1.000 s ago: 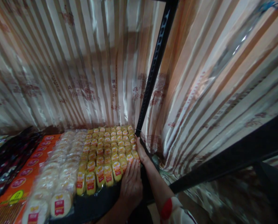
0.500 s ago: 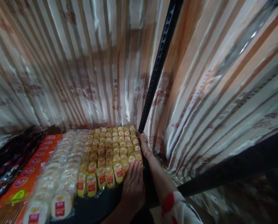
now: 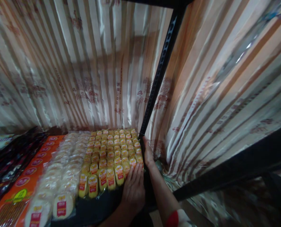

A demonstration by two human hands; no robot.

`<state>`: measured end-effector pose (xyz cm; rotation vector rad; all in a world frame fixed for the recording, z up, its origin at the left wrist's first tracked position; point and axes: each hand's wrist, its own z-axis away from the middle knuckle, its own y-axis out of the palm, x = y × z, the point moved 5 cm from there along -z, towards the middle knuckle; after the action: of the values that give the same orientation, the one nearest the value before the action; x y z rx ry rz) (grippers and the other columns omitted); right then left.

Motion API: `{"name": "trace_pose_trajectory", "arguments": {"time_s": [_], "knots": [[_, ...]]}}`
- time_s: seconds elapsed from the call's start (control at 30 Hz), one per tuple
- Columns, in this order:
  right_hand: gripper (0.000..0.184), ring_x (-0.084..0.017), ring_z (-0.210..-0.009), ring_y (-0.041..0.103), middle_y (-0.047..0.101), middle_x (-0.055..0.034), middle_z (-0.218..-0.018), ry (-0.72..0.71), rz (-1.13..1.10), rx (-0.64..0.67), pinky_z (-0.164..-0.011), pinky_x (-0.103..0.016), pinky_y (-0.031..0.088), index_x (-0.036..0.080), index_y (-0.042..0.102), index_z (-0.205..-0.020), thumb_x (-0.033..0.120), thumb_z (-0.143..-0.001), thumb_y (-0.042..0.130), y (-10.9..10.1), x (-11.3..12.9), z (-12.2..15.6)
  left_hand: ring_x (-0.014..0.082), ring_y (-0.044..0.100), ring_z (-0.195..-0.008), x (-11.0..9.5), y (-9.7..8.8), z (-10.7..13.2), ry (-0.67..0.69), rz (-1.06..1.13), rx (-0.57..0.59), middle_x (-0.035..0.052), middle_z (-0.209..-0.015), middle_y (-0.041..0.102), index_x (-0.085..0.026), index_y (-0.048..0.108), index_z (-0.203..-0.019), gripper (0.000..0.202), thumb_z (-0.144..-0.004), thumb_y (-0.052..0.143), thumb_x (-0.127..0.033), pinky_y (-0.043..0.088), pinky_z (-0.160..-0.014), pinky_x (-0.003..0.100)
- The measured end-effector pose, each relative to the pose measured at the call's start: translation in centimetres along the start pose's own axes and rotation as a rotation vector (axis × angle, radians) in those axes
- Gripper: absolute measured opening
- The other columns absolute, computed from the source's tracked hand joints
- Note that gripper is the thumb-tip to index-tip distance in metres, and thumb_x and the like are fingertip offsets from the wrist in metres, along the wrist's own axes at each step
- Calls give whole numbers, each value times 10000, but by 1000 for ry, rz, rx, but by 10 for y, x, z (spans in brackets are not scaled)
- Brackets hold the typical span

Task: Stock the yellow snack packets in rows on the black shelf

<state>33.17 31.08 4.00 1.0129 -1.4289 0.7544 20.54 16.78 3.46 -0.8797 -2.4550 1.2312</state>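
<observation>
Rows of small yellow-wrapped cakes (image 3: 111, 154) with red and white labels stand close together on a dark shelf (image 3: 95, 209). My left hand (image 3: 134, 186) lies with fingers stretched out against the front right corner of these rows. Along their right side is my right hand (image 3: 148, 154), seen edge-on with its fingers pointing forward, a small gap from the cakes. Its fingertips are close to the foot of a black slotted post (image 3: 158, 72). The palm side of my right hand is hidden, and I see nothing held in either hand.
To the left are two rows of clear-wrapped round white cakes (image 3: 62, 205), then an orange package (image 3: 34, 167) and dark shiny packets (image 3: 10, 164). A pleated printed curtain (image 3: 102, 78) hangs behind and to the right. A dark shelf beam (image 3: 230, 160) crosses the right side.
My right hand has moved slightly right and nearer to me, away from the cakes' side. My left hand stays at the front corner. The view has shifted a little, showing a dark bar above.
</observation>
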Motion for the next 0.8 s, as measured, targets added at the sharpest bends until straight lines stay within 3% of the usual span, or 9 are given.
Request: {"name": "trace_pose_trajectory", "arguments": {"time_s": [0.17,0.3,0.43,0.6,0.73,0.8], "knots": [[739,-196,-1360,289,399,-87,-1437,-127,82,-27,-1150,-379,133,121,456,-1329,647,-838,286,-15,25,46,189,291,-1367,-3,0,-2,75,30,0,68,-1431,413,-121,390,-1362,492,-893,360,-270,225,-1136,374],[675,-204,-1313,371,456,-95,-1397,-80,41,-97,-1125,-372,225,136,498,-1291,615,-845,335,-23,33,97,192,318,-1354,-8,-9,0,56,75,-40,73,-1393,467,-110,493,-1284,429,-901,336,-225,219,-1135,375],[638,-227,-1223,471,507,-132,-1340,-58,-3,-115,-1057,-403,335,134,515,-1247,600,-842,355,-21,37,153,223,351,-1335,-15,-26,17,-25,180,51,92,-1375,489,-109,562,-1206,406,-897,374,-291,288,-1109,386],[544,-237,-1149,517,551,-132,-1275,-19,101,-54,-1005,-420,371,153,549,-1190,546,-859,372,-4,38,225,186,540,-1153,-12,-60,75,-185,332,98,63,-1192,637,-190,570,-1199,357,-913,360,-235,470,-950,325],[448,-230,-1119,541,611,-117,-1186,-7,165,58,-980,-401,401,169,602,-1104,486,-858,402,22,25,291,198,594,-1034,-5,-88,137,-169,484,164,114,-1133,649,-156,538,-1238,386,-894,380,-229,497,-920,339],[408,-223,-1089,565,641,-104,-1137,60,239,134,-982,-396,406,183,627,-1061,458,-850,412,38,9,321,197,598,-1031,6,-95,168,-256,538,238,123,-1155,642,-139,528,-1254,411,-872,396,-212,495,-929,317]]}}
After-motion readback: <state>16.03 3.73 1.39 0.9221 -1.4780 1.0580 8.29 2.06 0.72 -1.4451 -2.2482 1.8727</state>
